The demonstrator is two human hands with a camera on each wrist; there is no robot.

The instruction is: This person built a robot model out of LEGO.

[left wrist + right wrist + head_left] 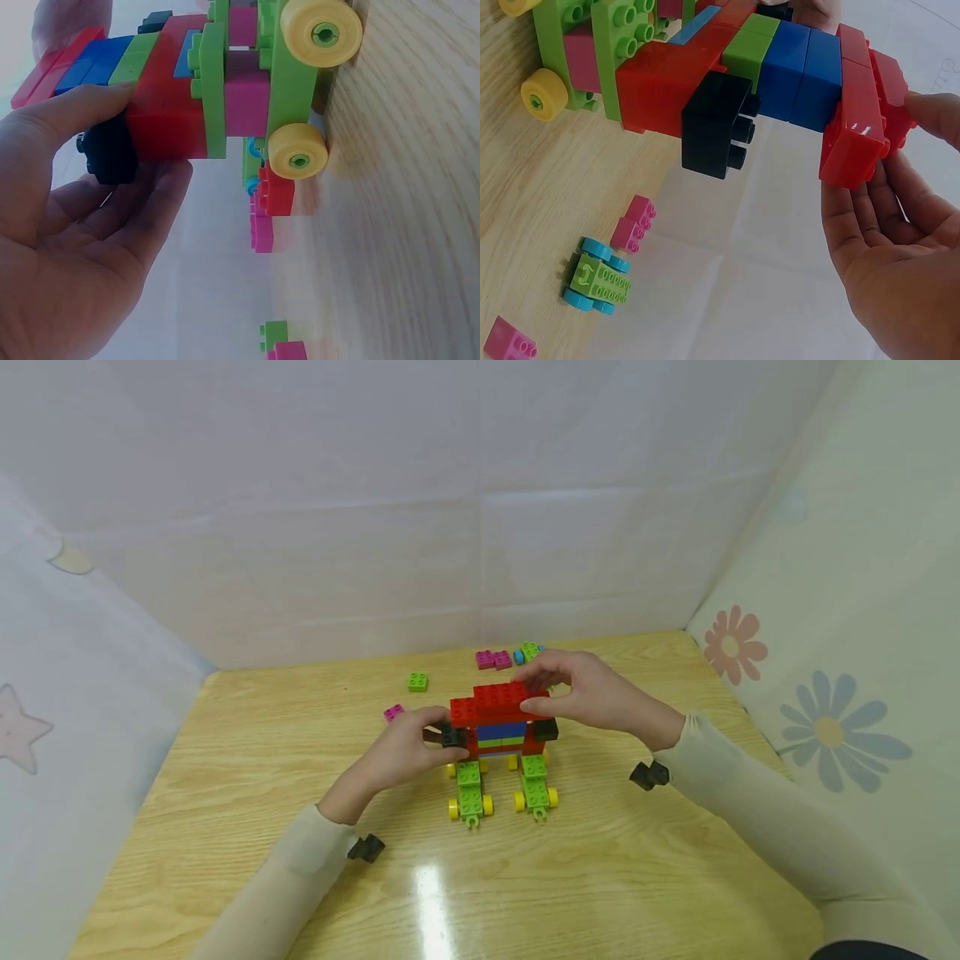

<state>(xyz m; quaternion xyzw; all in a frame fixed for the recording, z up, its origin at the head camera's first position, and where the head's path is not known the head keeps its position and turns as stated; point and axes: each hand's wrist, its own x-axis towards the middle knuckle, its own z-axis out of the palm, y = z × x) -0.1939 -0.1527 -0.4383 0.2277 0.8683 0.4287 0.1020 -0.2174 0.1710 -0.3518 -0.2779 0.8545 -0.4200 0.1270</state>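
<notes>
A built figure of toy bricks stands mid-table on two green wheeled bases (469,792) with yellow wheels. Its body stacks red, green and blue bricks (785,67), topped by red bricks (501,695). Black bricks jut from both sides. My left hand (397,747) holds the left black brick (111,154), thumb on one side and fingers on the other. At the top, my right hand (592,693) pinches a red brick (891,94) between thumb and fingers. The right black brick (716,124) sits untouched below that hand.
Behind the figure lie magenta bricks (485,659) and a small green car (600,277) with blue wheels. A green brick (417,682) and another magenta brick (393,712) lie farther left. Pale cloth walls (480,568) enclose the wooden table (637,860) at back and sides.
</notes>
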